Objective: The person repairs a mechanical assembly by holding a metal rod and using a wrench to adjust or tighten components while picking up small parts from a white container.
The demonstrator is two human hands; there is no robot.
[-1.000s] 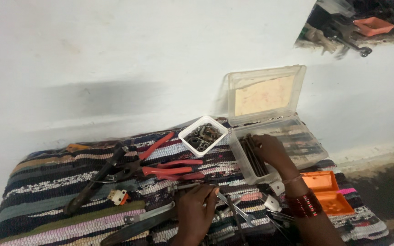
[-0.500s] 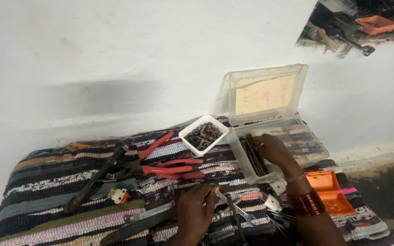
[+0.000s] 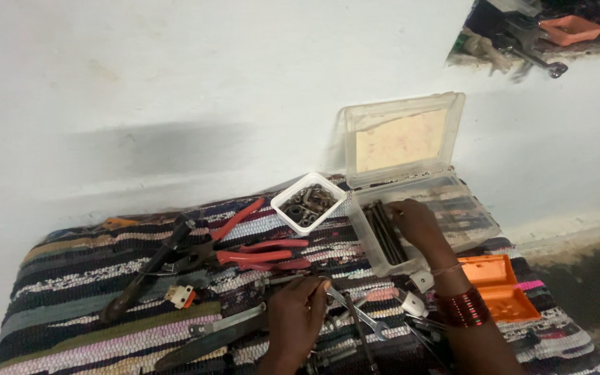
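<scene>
Dark thin metal rods [image 3: 385, 232] lie side by side in the clear plastic compartment box [image 3: 421, 208]; the right hand [image 3: 417, 223] rests its fingers on them, grip not clearly closed. They look stiff, light and a little slippery, best pinched mid-length. The left hand [image 3: 298, 314] pinches a thin metal tool [image 3: 282, 281] on the striped woven rug [image 3: 71, 278].
</scene>
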